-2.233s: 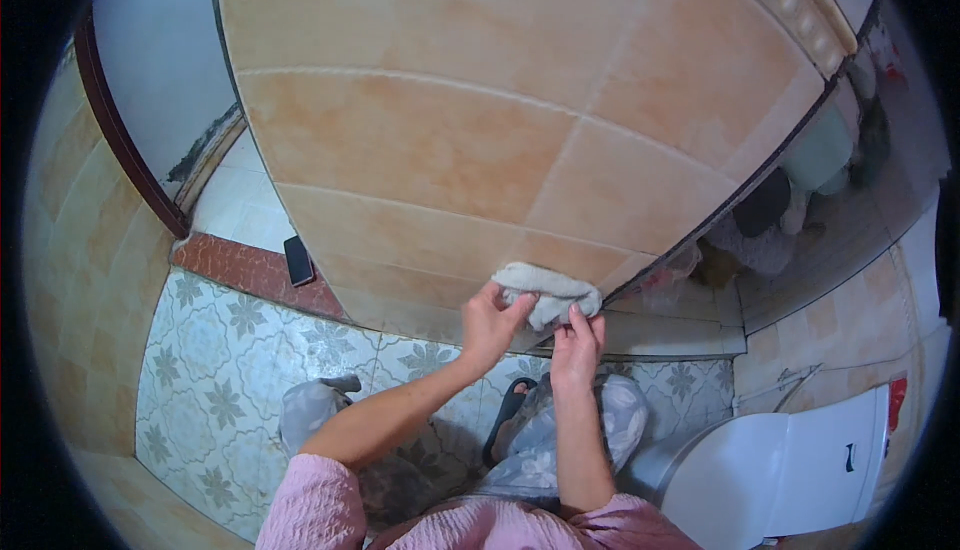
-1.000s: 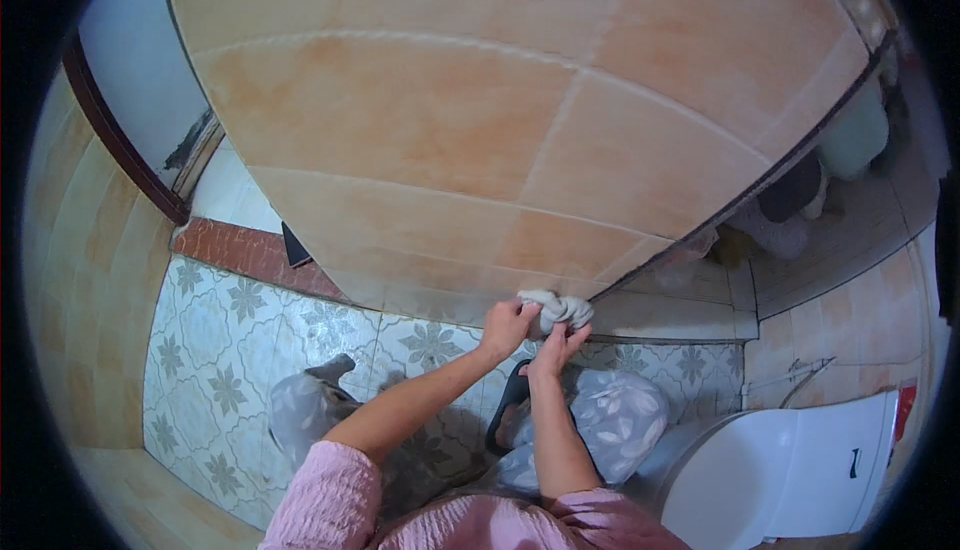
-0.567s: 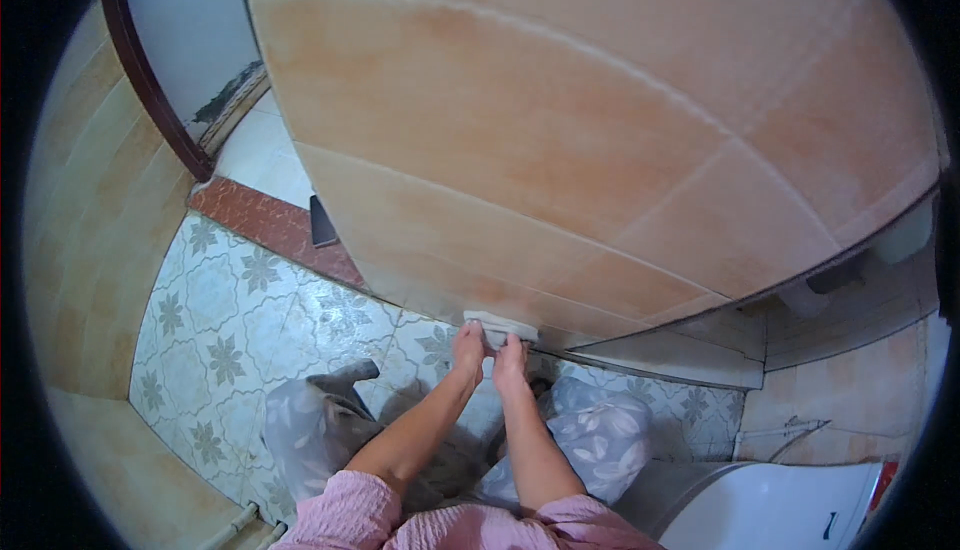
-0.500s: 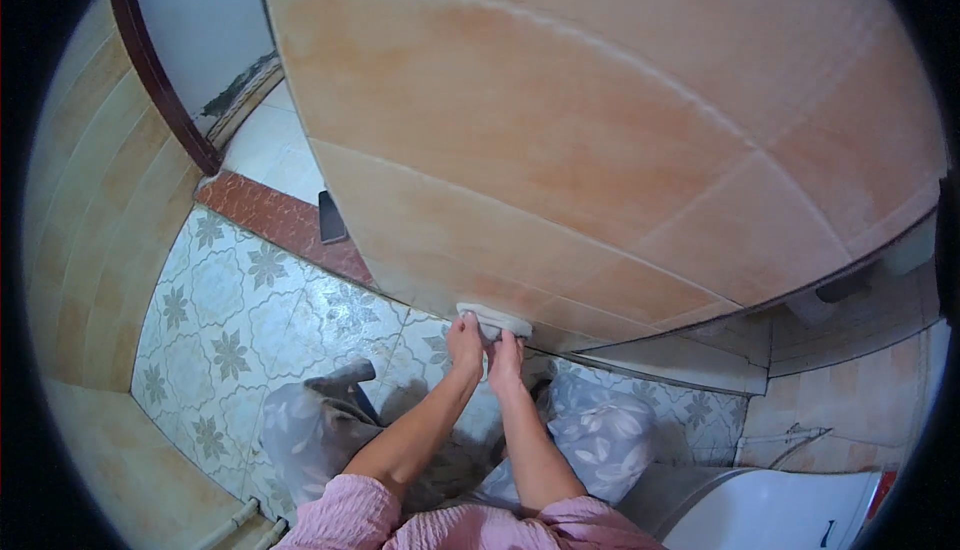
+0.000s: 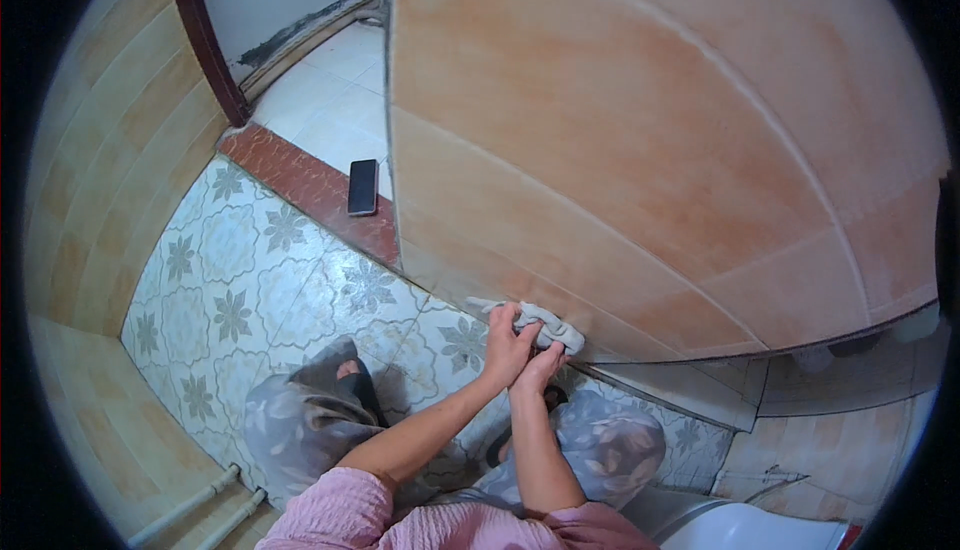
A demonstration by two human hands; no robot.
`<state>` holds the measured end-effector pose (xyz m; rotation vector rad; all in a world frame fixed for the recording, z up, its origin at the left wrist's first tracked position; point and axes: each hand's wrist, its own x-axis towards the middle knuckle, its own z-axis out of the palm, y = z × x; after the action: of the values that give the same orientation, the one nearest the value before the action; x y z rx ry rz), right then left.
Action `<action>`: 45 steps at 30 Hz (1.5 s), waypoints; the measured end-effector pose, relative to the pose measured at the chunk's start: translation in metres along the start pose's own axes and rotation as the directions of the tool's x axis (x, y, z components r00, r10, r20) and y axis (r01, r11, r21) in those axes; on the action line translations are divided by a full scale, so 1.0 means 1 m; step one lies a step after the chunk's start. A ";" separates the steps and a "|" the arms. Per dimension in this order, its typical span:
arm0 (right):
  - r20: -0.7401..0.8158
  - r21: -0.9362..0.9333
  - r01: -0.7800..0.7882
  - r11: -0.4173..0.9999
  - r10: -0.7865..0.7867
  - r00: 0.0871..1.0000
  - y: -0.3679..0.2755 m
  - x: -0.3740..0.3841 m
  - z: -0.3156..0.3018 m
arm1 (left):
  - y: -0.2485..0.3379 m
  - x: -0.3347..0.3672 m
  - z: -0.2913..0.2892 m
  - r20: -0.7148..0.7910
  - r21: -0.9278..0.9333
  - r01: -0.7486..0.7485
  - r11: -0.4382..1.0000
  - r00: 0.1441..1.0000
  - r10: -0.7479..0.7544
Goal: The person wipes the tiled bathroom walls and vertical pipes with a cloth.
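Observation:
A crumpled whitish cloth (image 5: 553,330) lies against the foot of the tan tiled wall (image 5: 620,180), just above the floor. My left hand (image 5: 508,345) grips its left part, fingers bent over it, while a loose end sticks out to the left along the wall. Close beside it and slightly lower, my right hand (image 5: 541,366) has its fingers curled on the cloth's lower side. The hands nearly touch, and parts of the fingers are hidden in the folds.
A dark phone (image 5: 363,188) lies on the red-brown threshold (image 5: 290,175) of the doorway. My knees in grey leaf-patterned trousers flank my arms above the flower-patterned tile floor (image 5: 232,315). Pale pipes (image 5: 190,510) run at lower left, and a white rounded appliance (image 5: 750,530) stands at lower right.
Both hands and the cloth have shifted right along the wall's foot. The cloth, flatter before, is now more bunched. My view has turned, showing more of the doorway and phone.

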<state>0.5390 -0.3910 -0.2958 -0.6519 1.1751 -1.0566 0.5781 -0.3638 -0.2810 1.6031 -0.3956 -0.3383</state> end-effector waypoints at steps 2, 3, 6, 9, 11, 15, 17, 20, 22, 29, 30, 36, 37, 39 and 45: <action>-0.044 -0.030 -0.058 0.998 0.056 0.997 0.003 -0.005 0.011 | -0.021 0.003 0.001 -0.019 -0.081 0.096 0.992 0.995 -0.098; -0.032 -0.036 -0.055 0.998 0.054 0.998 0.009 0.001 0.012 | -0.030 0.005 0.000 -0.031 -0.087 0.094 0.992 0.995 -0.097; 0.170 0.136 -0.462 0.876 0.439 0.882 0.033 0.021 0.022 | -0.058 0.016 -0.016 -0.090 0.025 0.171 0.985 0.982 -0.168; 0.317 0.115 -0.599 0.793 0.542 0.778 0.062 0.026 0.036 | -0.077 0.031 -0.041 -0.120 0.017 0.068 0.998 0.991 -0.065; 0.334 0.093 -0.617 0.781 0.560 0.758 0.079 0.030 0.043 | -0.071 0.037 -0.053 -0.158 0.050 0.023 0.998 0.987 -0.015; 0.381 0.008 -0.700 0.714 0.645 0.663 0.092 0.008 0.086 | -0.066 0.054 -0.081 -0.320 0.148 -0.061 0.987 0.942 0.106; 0.405 -0.070 -0.735 0.675 0.692 0.597 0.103 0.013 0.100 | -0.050 0.067 -0.089 -0.459 0.198 -0.076 0.977 0.874 0.161; 0.536 -0.132 -0.723 0.679 0.662 0.524 0.114 0.025 0.091 | -0.021 0.075 -0.091 -0.505 0.179 -0.108 0.978 0.843 0.185; 0.398 -0.155 -0.718 0.679 0.708 0.584 0.090 0.002 0.098 | -0.024 0.073 -0.094 -0.507 0.167 -0.088 0.982 0.846 0.163; 0.552 -0.005 -0.583 0.813 0.488 0.676 0.053 0.015 0.007 | 0.006 0.028 -0.054 -0.211 0.444 -0.310 0.841 0.876 0.434; 0.573 0.046 -0.569 0.821 0.446 0.688 0.052 0.019 -0.003 | -0.005 0.023 -0.049 -0.079 0.434 -0.394 0.810 0.879 0.470; 0.131 0.113 -0.581 0.806 0.567 0.813 0.077 0.053 -0.004 | -0.078 0.017 -0.044 0.091 0.205 -0.284 0.937 0.958 0.271; 0.211 0.196 -0.619 0.761 0.583 0.784 0.095 0.071 -0.011 | -0.075 0.022 -0.045 0.007 0.150 -0.148 0.977 0.989 0.149; 0.304 0.302 -0.735 0.607 0.669 0.678 0.099 0.060 0.005 | -0.083 0.030 -0.051 -0.167 0.076 -0.014 0.997 0.986 0.027; 0.395 0.003 -0.741 0.671 0.680 0.617 0.149 0.068 0.026 | -0.129 0.047 -0.061 -0.340 0.040 0.073 0.997 0.939 -0.055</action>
<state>0.6118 -0.3960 -0.4444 -0.1723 0.8696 -0.3052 0.6536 -0.3231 -0.4047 1.6908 -0.0876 -0.0958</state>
